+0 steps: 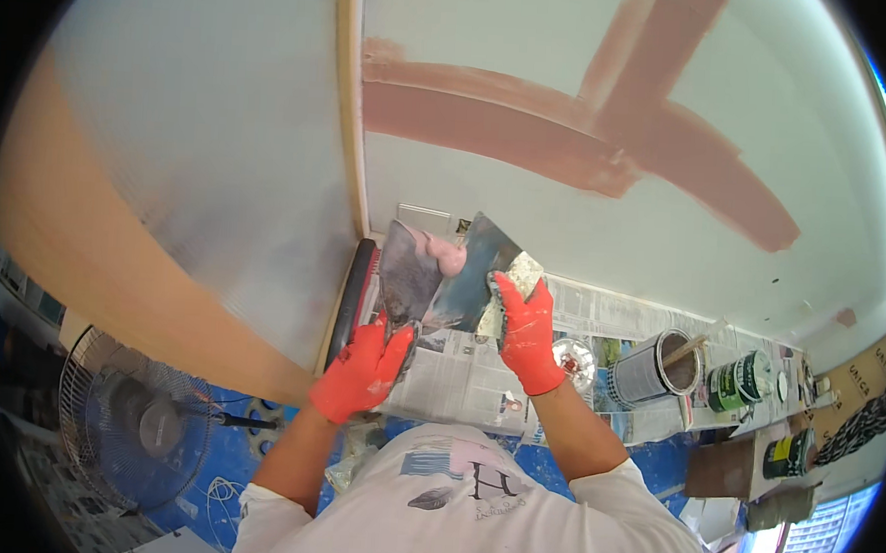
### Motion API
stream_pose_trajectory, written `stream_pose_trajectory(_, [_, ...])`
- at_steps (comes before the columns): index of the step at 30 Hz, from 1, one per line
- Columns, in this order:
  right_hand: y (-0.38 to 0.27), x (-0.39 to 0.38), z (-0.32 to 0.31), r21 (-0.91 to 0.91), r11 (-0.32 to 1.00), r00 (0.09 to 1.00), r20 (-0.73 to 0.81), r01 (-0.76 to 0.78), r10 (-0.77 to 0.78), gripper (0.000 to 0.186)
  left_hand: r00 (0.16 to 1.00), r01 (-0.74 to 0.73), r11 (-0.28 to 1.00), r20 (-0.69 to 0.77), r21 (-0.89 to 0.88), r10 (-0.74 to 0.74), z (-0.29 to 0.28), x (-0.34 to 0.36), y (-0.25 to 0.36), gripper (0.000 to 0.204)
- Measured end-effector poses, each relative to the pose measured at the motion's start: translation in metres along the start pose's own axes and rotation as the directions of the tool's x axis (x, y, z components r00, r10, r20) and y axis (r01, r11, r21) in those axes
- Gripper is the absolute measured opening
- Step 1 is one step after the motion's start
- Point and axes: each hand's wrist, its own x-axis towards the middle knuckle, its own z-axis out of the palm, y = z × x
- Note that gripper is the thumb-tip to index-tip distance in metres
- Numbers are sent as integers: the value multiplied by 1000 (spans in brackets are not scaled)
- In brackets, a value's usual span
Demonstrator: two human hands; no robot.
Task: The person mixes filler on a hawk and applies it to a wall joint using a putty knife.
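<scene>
A smeared grey, broad-bladed scraper (403,279) is held upright in my left hand (363,370), in a red-orange glove, its fingers wrapped round the handle end. Pink filler (450,257) clings to the upper right part of that blade. My right hand (528,336), gloved alike, grips a second broad scraper (479,263) by its pale, speckled edge. The two blades meet or overlap near the pink filler; exact contact cannot be told. Both are in front of a pale wall (477,18) with wide pinkish filler bands (491,129) across it.
Newspaper (458,367) covers a bench below the wall. An open can (648,372) with a stick, a green tub (738,382) and a shiny round item (574,361) stand at right. Left are a wood-framed frosted panel (219,145) and a fan (145,421). Blue sheeting (207,479) covers the floor.
</scene>
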Motion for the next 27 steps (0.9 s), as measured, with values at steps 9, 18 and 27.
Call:
stream_pose_trajectory(9, [-43,9,-67,-96,995,998,67,22,-16,25,721,494,806,672,-327,-169,-5,61,58,38])
stream_pose_trajectory(18, [-88,14,-166,-145,487,321,898,861,-300,49,484,596,-586,828,-549,-283,26,54,86,29])
stream_pose_trajectory(27, [-47,-4,-225,-588,353,581,802,727,138,50,767,390,-306,491,-868,-413,0,79,54,34])
